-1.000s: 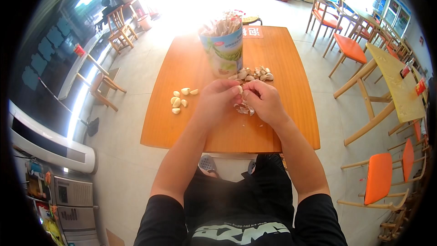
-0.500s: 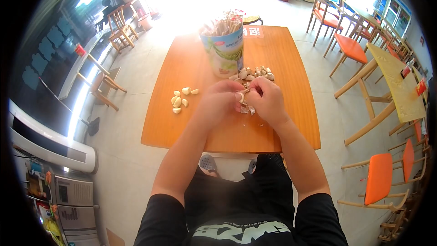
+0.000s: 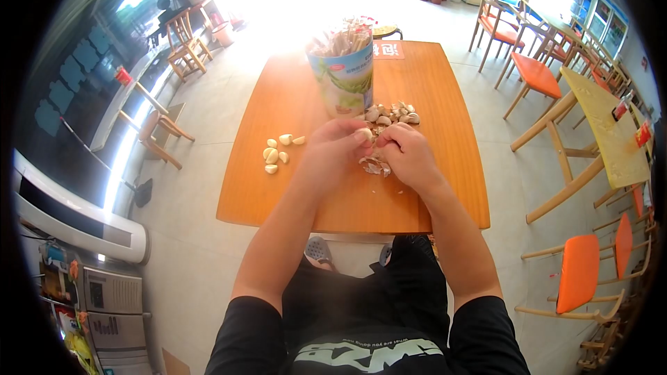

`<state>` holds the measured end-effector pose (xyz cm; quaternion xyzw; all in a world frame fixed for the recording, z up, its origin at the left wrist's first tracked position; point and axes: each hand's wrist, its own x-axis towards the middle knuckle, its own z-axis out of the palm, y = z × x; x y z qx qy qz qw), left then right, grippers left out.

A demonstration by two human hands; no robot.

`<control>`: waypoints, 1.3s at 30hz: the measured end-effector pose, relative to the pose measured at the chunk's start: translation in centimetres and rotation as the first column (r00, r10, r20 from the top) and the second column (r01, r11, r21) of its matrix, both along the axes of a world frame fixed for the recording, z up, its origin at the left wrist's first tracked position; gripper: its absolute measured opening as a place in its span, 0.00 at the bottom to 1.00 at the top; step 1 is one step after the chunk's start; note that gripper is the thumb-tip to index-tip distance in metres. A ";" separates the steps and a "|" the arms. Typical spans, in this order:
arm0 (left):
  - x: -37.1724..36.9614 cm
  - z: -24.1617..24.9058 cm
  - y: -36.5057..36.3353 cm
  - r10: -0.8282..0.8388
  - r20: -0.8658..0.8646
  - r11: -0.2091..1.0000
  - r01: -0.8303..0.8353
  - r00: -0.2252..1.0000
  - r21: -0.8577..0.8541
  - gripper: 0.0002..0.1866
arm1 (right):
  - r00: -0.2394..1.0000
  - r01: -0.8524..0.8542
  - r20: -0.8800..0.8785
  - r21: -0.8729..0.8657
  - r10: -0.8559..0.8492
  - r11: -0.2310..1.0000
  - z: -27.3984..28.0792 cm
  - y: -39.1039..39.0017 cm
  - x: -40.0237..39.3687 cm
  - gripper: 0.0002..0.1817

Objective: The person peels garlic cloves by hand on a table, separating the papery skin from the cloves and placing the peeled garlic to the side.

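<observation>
My left hand pinches a pale garlic clove between thumb and fingers, above the middle of the wooden table. Close beside it, my right hand is closed with thumb and forefinger together; whatever lies between them is too small to make out. Loose garlic skins lie under both hands. Just beyond the fingers sits a heap of unpeeled garlic cloves. Several peeled cloves are spread on the table to the left.
A tall printed tub full of thin wrapped sticks stands behind the heap. A red-and-white sign lies at the table's far edge. Orange-seated chairs and a yellowish table are on the right; a wooden chair is at the far left.
Both hands have shifted slightly; the clove in my left hand shows more plainly at the fingertips. My right fingers have curled in, and more of the skins beneath is visible.
</observation>
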<state>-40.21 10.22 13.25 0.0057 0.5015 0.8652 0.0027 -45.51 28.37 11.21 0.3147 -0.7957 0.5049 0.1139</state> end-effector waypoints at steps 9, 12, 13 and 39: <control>-0.3 -0.4 0.0 -0.002 -0.002 0.999 0.002 1.000 -0.037 0.09 | 0.877 -0.166 0.358 -0.402 0.321 0.901 0.8 -0.2 0.7 0.08; -0.4 -0.4 0.0 -0.004 -0.001 0.999 0.004 1.000 -0.033 0.08 | 0.864 -0.164 0.379 -0.413 0.332 0.896 0.8 -0.2 0.6 0.07; -0.4 -0.4 0.0 -0.005 0.002 0.999 0.005 1.000 -0.033 0.08 | 0.864 -0.164 0.379 -0.413 0.332 0.896 0.8 -0.2 0.6 0.07; -0.6 -0.8 -0.2 -0.013 0.042 1.000 0.013 0.999 -0.004 0.10 | 0.990 -0.127 0.034 -0.234 0.138 0.964 0.4 -0.8 0.6 0.07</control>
